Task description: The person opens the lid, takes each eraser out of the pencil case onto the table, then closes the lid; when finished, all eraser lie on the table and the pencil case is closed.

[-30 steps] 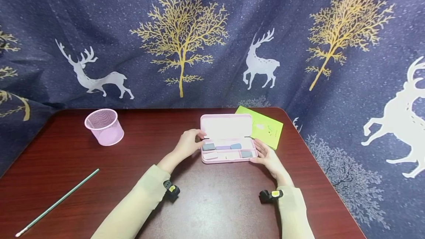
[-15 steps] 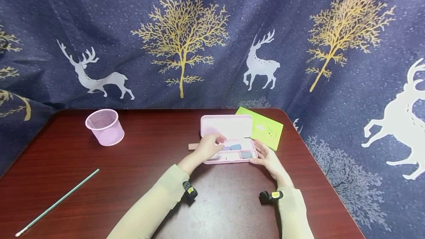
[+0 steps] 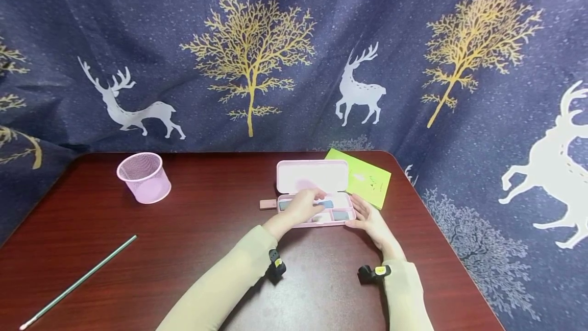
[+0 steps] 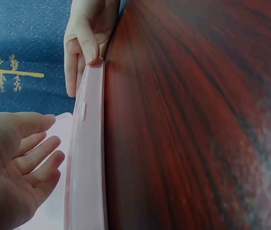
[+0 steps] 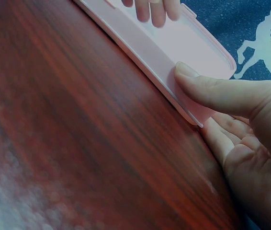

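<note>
A pink pencil case (image 3: pixel 312 173) lies open on the table, lid tipped back. My left hand (image 3: pixel 300 207) hovers over its tray with fingers loosely bent, nothing between them in the left wrist view. Close by its fingertips is a blue eraser-like block (image 3: pixel 327 204). Another dark block (image 3: pixel 284 204) shows at the tray's left end, and a grey one (image 3: pixel 341 215) lies in the front right compartment. Part of the tray is hidden beneath the hand. My right hand (image 3: pixel 371 221) grips the case's right end, thumb (image 5: pixel 197 86) along the front wall and fingers around the end.
A pinkish-brown block (image 3: pixel 268 204) lies just left of the case. Behind its right end is a lime-green booklet (image 3: pixel 369 175). A pink mesh pen cup (image 3: pixel 149 183) stands at the back left, and a long green stick (image 3: pixel 82 279) lies at the front left.
My left hand has moved right from the case's left end to over the middle of its tray. The pinkish-brown block has come into view beside the case. My right hand stays put.
</note>
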### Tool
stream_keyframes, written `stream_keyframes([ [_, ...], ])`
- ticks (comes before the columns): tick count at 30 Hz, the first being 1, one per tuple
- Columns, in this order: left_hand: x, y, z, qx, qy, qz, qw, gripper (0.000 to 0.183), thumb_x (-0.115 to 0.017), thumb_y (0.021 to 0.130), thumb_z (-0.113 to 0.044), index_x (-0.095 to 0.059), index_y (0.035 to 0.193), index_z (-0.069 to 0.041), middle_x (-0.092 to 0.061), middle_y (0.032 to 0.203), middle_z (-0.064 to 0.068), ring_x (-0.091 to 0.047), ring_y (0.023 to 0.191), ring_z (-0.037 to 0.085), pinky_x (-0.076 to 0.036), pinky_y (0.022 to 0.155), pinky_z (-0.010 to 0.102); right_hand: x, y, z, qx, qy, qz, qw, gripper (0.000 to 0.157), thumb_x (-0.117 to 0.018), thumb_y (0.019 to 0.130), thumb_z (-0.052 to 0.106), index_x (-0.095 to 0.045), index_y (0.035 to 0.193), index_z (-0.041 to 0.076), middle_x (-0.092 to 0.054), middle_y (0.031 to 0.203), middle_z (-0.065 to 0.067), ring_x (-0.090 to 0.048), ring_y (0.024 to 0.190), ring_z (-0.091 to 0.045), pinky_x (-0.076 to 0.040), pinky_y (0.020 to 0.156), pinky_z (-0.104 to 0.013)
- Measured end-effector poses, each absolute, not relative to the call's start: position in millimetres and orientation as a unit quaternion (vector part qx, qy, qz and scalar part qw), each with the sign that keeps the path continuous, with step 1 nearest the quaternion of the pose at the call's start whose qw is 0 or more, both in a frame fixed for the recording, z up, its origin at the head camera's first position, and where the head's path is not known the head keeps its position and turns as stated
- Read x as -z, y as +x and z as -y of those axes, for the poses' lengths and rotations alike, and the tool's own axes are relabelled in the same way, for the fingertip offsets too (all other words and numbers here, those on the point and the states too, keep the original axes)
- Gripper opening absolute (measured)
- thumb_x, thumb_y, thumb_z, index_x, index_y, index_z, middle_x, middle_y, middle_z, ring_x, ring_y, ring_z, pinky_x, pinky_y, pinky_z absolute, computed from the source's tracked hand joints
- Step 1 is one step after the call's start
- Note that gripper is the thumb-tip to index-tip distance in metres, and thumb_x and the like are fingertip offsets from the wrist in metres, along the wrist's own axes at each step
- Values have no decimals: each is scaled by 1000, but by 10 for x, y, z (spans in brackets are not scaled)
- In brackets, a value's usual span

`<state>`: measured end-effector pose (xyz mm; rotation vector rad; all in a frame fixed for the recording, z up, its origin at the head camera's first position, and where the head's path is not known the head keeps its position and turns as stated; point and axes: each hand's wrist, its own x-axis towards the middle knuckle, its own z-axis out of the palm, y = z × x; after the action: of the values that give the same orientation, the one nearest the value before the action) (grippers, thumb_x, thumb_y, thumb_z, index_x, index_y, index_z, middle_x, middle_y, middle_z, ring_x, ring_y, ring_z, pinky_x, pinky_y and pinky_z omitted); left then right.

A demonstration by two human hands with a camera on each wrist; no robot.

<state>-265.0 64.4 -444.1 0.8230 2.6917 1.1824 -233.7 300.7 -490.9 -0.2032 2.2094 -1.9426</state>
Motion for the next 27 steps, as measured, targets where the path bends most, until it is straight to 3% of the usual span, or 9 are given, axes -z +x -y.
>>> stream_keyframes([
  [10, 4505, -2703, -739, -352, 287, -890, 42, 38, -63, 92, -9, -60, 128, 3, -65, 128, 15, -61, 121, 26, -48, 103, 33, 4911, -2345, -3006, 657, -69, -745, 95, 88, -67, 83, -8, -15, 153, -4, -20, 160, -24, -20, 149, -36, -35, 105, -12],
  [27, 4463, -2654, -817, -297, 299, -904, 68, 43, -62, 95, -14, -55, 134, 2, -60, 135, 16, -54, 130, 28, -42, 110, 36, 4910, -2338, -3001, 657, -72, -745, 91, 87, -66, 83, -9, -15, 153, -6, -20, 159, -25, -21, 148, -37, -35, 104, -12],
])
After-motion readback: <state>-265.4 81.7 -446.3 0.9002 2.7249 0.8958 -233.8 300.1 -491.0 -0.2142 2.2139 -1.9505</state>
